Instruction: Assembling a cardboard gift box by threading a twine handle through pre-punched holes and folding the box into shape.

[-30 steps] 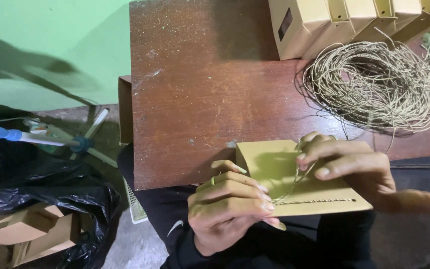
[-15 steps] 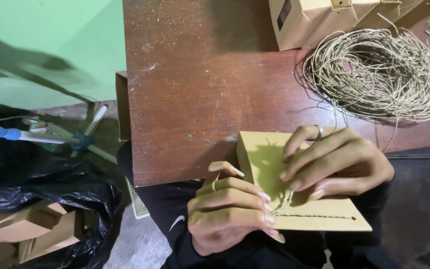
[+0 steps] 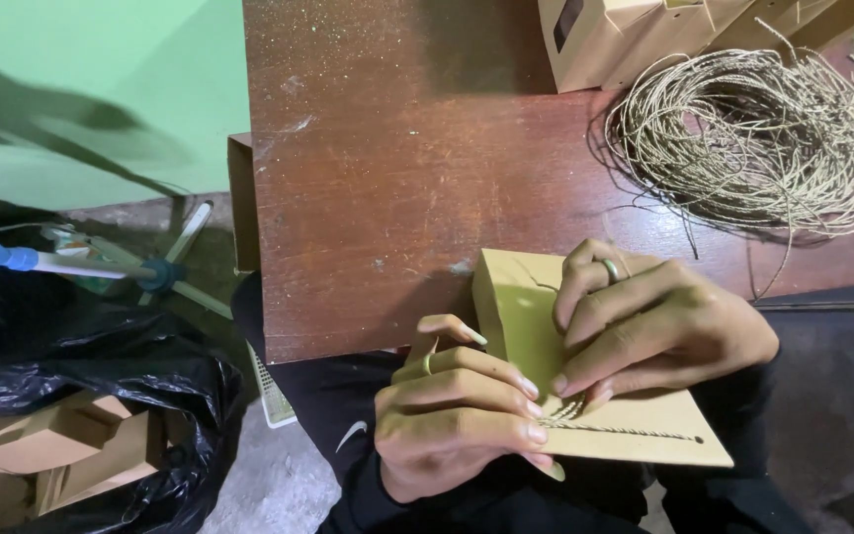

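A flat tan paper bag (image 3: 514, 307) lies at the near edge of the dark wooden table (image 3: 397, 168), over my lap. A twisted twine handle (image 3: 625, 431) runs along its near edge. My left hand (image 3: 457, 420) grips the bag's left side, fingertips pinching at the twine end. My right hand (image 3: 659, 331) rests on top of the bag, fingers curled down onto the twine where it meets my left fingertips. Both hands wear a ring.
A big loose coil of twine (image 3: 758, 143) lies on the table at the right. Folded cardboard boxes (image 3: 635, 35) stand along the far edge. On the floor at left, a black plastic sack (image 3: 101, 376) holds brown boxes (image 3: 61, 450), near a blue-handled tool (image 3: 12, 257).
My right hand has slid from the bag's right edge onto its middle, covering it. The bag has shifted slightly toward me, and the view has moved a little closer.
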